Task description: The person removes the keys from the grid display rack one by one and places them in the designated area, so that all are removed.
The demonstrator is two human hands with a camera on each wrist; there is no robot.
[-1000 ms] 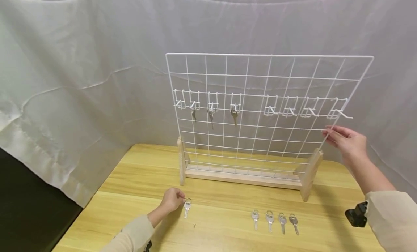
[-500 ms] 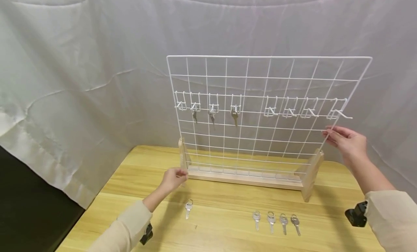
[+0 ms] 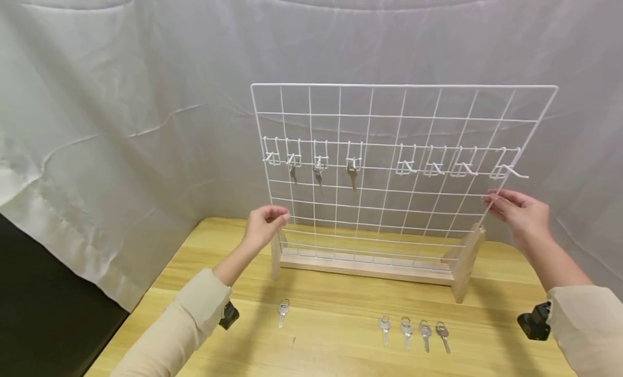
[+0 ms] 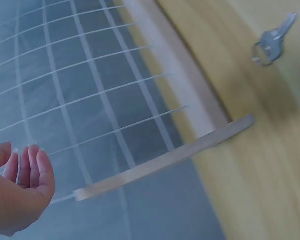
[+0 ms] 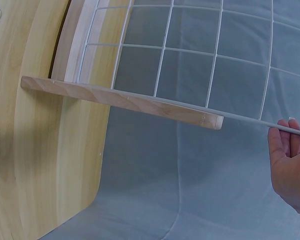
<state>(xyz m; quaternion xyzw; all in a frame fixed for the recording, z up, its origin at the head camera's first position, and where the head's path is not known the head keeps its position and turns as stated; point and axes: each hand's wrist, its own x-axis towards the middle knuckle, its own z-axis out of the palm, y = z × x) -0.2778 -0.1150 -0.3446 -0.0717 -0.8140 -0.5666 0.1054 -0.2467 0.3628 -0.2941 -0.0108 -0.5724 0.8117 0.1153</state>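
A white wire grid panel (image 3: pixel 370 199) stands upright in a wooden base (image 3: pixel 365 269), with a row of white hooks across it. In the head view my right hand (image 3: pixel 521 212) pinches the panel's right edge wire, and the right wrist view shows the fingers around that wire. My left hand (image 3: pixel 265 225) is in front of the panel's lower left edge, above the base's left upright. Its fingers are loosely curled and hold nothing; in the left wrist view the left hand (image 4: pixel 22 187) has thumb and fingers apart. A single key (image 3: pixel 283 308) with a ring lies on the table below it.
Three keys hang from hooks left of centre, one being a brassy key (image 3: pixel 352 178). Several silver keys, such as a left-hand one (image 3: pixel 384 324), lie in a row at the table's front right. A grey curtain (image 3: pixel 146 96) surrounds the wooden table (image 3: pixel 194 258).
My left hand has left the single key on the table and risen to the panel's lower left edge. The right hand has kept its grip on the right edge wire.
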